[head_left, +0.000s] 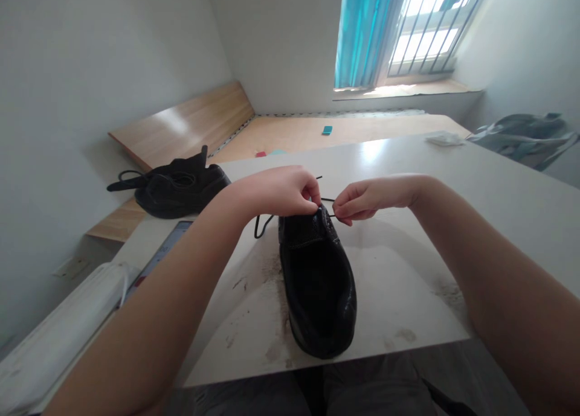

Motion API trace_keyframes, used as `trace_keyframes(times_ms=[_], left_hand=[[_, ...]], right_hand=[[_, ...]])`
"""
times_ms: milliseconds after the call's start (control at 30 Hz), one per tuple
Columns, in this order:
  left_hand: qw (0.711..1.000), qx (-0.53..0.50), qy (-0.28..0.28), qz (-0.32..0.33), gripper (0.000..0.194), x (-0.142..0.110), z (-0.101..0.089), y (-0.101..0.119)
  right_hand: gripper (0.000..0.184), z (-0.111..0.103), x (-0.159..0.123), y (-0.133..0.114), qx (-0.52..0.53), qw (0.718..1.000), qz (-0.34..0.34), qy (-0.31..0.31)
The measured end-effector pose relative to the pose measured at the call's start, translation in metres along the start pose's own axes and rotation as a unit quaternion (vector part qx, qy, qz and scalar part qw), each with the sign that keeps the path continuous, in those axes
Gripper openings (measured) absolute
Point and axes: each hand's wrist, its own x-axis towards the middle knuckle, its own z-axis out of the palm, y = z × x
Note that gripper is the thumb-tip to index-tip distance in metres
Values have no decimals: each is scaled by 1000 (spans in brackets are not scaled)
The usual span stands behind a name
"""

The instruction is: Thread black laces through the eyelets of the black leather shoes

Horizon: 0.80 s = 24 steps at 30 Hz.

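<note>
Left hand and right hand at a black lace.
Both grips pinched it above the black leather shoe, toe toward the person on the white counter; a second shoe lay on a wooden ledge.

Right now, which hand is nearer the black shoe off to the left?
Left. The left hand is right of that shoe; the right hand is farther right, past the laced shoe.
</note>
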Motion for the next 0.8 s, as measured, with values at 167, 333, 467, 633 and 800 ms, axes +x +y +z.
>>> trace_keyframes(times_ms=[167, 333, 467, 633, 800], left_hand=[[1000, -10, -8, -2, 23, 2, 4, 4], [1000, -9, -15, -8, 23, 4, 9, 7], [1000, 3, -4, -1, 24, 3, 10, 7], [1000, 15, 16, 4, 22, 4, 10, 6], [999, 13, 16, 29, 16, 7, 13, 5]], right_hand=[[30, 1, -2, -3, 19, 999, -24, 26], [28, 4, 0, -5, 14, 999, -28, 24], [29, 4, 3, -3, 14, 998, -32, 53], [32, 3, 6, 3, 4, 998, -34, 61], [37, 2, 11, 8, 2, 994, -48, 98]])
